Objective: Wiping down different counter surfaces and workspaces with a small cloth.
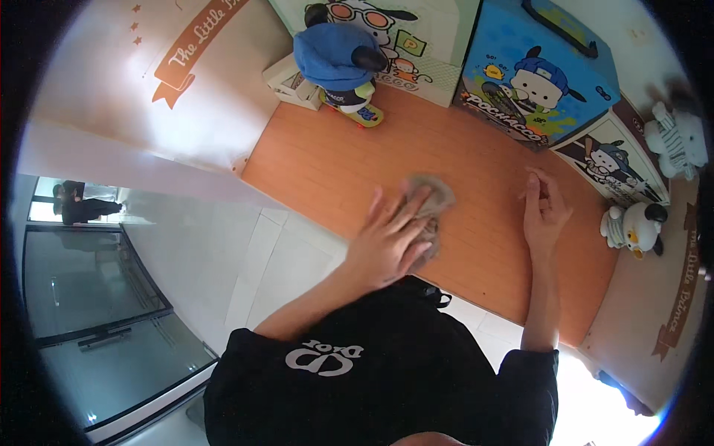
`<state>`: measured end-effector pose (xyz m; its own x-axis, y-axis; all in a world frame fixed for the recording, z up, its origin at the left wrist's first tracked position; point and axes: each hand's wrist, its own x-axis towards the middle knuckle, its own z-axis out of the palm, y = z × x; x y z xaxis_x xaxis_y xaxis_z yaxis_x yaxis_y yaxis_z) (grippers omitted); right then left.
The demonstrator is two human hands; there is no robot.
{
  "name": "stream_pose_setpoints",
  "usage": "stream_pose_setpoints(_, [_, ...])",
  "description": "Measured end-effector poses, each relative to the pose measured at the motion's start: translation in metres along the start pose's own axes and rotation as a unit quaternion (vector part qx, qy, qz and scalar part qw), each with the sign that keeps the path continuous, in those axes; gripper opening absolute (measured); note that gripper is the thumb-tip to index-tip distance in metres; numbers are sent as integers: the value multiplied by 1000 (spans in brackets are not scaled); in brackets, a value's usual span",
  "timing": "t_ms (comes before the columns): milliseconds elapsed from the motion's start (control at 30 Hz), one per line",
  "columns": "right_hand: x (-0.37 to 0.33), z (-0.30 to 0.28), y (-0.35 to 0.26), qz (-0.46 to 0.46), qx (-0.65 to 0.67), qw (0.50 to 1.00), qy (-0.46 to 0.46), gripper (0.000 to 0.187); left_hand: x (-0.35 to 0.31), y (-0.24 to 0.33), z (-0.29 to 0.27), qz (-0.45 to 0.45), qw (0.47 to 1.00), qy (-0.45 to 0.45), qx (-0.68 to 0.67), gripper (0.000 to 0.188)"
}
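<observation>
My left hand [390, 238] presses a crumpled grey-brown cloth [431, 249] against the orange-brown wooden shelf [342, 175]. Its fingers lie spread over the cloth, slightly blurred. Farther right, my right hand [547, 208] hovers over or rests on the shelf; which of these I cannot tell. Its fingers are loosely bent and apart, with nothing seen in them. The framed cartoon picture [613, 160] and a small white plush dog with black ears [636, 227] are the nearest things to it.
At the back left, a plush dog figure in a blue cap [338, 63] stands on a toy skateboard [364, 115] beside a small white box [294, 82]. Behind are a pale green cartoon box [439, 59] and a blue one [539, 74]. Another plush [677, 141] is at right.
</observation>
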<state>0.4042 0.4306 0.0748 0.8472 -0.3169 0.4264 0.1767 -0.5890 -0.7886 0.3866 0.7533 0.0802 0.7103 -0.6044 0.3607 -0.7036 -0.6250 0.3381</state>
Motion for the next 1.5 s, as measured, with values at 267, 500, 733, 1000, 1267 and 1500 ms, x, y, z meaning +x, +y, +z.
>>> stream_pose_setpoints(267, [2, -6, -10, -9, -32, 999, 22, 18, -6, -96, -21, -171, 966, 97, 170, 43])
stream_pose_setpoints(500, [-1, 3, -9, -22, 13, 999, 30, 18, 0, 20, 7, 11, 996, -79, -49, 42])
stream_pose_setpoints(733, [2, -7, -10, -5, -13, 999, 36, 18, -2, -97, -23, -198, 970, 73, 118, 33])
stream_pose_setpoints(1000, [2, 0, -10, -49, -5, 999, 22, 18, 11, 33, 34, 22, 994, -33, -97, 42])
stream_pose_setpoints(1267, [2, -9, -10, -40, -39, 998, 42, 19, 55, -52, 9, -147, 988, -38, 3, 54])
stream_pose_setpoints(1500, [0, -9, -4, -83, -22, 996, 36, 19, 45, 19, 37, 102, 977, -110, -150, 60])
